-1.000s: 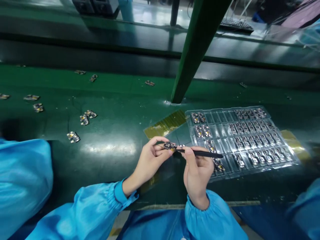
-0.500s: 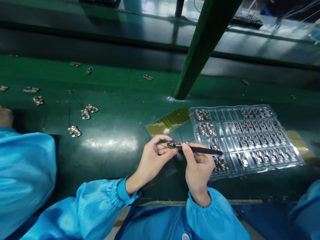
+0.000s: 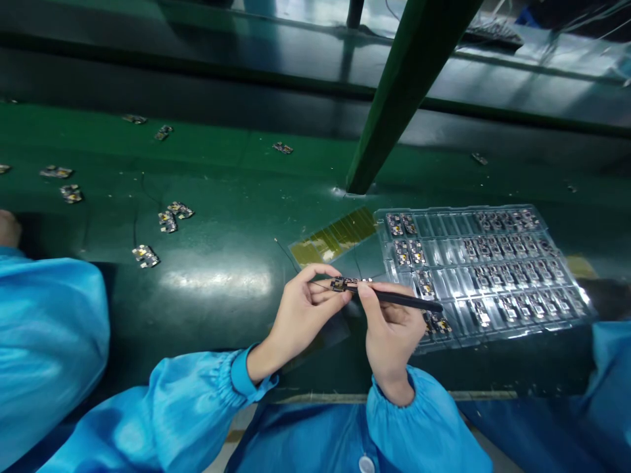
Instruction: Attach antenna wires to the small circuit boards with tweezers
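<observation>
A small circuit board (image 3: 340, 284) sits above the bench (image 3: 221, 322), pinched in the left hand (image 3: 303, 305) — thumb along its near side, index finger arched, the other fingers curled in behind. That forearm slants in from the lower left. The right hand (image 3: 392, 328), its wrist just right of centre, is closed around black tweezers (image 3: 409, 301), thumb pressed on top and fingers folded beneath; their tips point left at the board, though whether they touch it is hard to make out. Just beyond lies a yellow film sheet (image 3: 332, 240); to the right, a clear tray (image 3: 438, 226) holds rows of boards. Loose boards (image 3: 146, 256) lie farther left — near a co-worker's sleeve (image 3: 49, 315).
</observation>
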The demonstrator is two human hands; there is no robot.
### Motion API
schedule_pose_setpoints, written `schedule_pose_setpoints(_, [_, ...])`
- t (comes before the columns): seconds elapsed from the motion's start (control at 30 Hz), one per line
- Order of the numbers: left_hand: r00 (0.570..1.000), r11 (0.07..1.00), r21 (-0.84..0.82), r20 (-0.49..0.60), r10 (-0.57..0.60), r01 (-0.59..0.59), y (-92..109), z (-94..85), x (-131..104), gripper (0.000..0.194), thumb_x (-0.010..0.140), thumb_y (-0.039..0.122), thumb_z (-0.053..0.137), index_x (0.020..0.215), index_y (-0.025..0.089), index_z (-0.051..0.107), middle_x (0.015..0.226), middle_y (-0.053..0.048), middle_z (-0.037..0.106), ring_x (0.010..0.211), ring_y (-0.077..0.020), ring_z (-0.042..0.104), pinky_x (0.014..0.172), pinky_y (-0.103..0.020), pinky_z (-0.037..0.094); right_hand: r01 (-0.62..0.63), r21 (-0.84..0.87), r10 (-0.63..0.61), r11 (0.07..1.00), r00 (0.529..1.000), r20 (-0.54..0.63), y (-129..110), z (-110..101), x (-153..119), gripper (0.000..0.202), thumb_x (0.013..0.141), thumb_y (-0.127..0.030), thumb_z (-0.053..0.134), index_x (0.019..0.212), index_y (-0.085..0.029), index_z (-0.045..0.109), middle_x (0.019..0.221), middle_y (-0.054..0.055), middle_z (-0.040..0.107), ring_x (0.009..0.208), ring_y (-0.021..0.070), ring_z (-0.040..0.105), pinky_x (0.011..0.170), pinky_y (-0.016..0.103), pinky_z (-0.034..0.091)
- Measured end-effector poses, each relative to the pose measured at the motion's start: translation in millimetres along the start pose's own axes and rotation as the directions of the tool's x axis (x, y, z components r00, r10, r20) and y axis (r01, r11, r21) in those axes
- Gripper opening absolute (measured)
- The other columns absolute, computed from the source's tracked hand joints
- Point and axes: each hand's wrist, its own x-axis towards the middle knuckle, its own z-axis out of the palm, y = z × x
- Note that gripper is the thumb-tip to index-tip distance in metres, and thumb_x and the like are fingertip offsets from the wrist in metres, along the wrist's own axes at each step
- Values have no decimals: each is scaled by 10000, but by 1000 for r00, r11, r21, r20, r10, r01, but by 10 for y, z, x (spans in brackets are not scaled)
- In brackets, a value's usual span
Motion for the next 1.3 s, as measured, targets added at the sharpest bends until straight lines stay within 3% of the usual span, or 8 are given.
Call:
schedule_pose_setpoints(0.23, [1000,1000,-9,9,10,-9,23,9,-12,316,773,235,803,985,182,574,889,-48,789,884,-194,769,798,-233,612,42,45,-42,998,999,8,4,13,-1,92,812,-195,755,856,-193,674,800,14,764,736,181,764,671,272,641])
schedule_pose_setpoints(0.57, [999,999,-18,-16,36,-37,24,3,-27,247,854,316,734,1003,185,588,825,-25,776,804,-174,763,780,-252,619,261,90,-267,961,961,67,60,37,-61,182,847,-78,698,933,-233,655,881,15,745,858,183,738,836,381,635])
schedule_pose_setpoints(0.67, [997,998,-7,-39,62,-62,28,0,-12,293,849,347,741,1048,179,607,749,-10,762,726,-161,751,699,-224,613,417,70,-423,906,899,114,57,47,-64,225,859,-38,668,976,-229,647,909,33,738,873,185,735,844,396,640])
schedule_pose_setpoints(0.8, [994,995,-11,-44,103,-104,33,-37,-11,349,844,332,751,1136,181,632,660,25,726,617,-108,710,599,-150,568,617,6,-603,787,768,214,41,-19,-96,321,874,-12,635,1111,-228,621,1035,66,710,1006,207,721,906,427,634])
schedule_pose_setpoints(0.93, [990,991,-47,-72,119,-122,24,-86,-8,345,850,305,751,1161,212,635,701,27,745,665,-112,736,675,-167,593,727,-16,-694,686,661,283,18,-160,-148,241,958,-153,559,1176,-252,581,1087,81,682,1111,250,684,952,522,600])
schedule_pose_setpoints(1.03, [983,988,26,-92,157,-155,15,-84,-19,306,853,312,747,1113,192,637,714,1,762,679,-133,749,716,-197,609,615,-2,-601,789,772,205,-24,-250,-114,182,1017,-245,434,1122,-238,582,995,80,682,1012,231,701,864,458,618])
schedule_pose_setpoints(1.13, [975,966,153,-52,216,-206,-14,-65,-58,361,879,333,715,1190,180,614,770,-28,777,704,-160,758,712,-225,619,396,-133,-347,908,893,288,-88,-283,-1,155,990,-219,473,1028,-226,624,922,64,689,904,201,698,788,348,596])
schedule_pose_setpoints(1.3, [947,903,285,93,308,-322,-126,-100,-130,579,957,282,614,1490,303,392,1140,-53,757,1030,-212,733,911,-309,600,224,-228,-85,948,865,494,-196,-319,151,79,903,-249,636,949,-218,693,885,23,752,811,170,723,746,255,575])
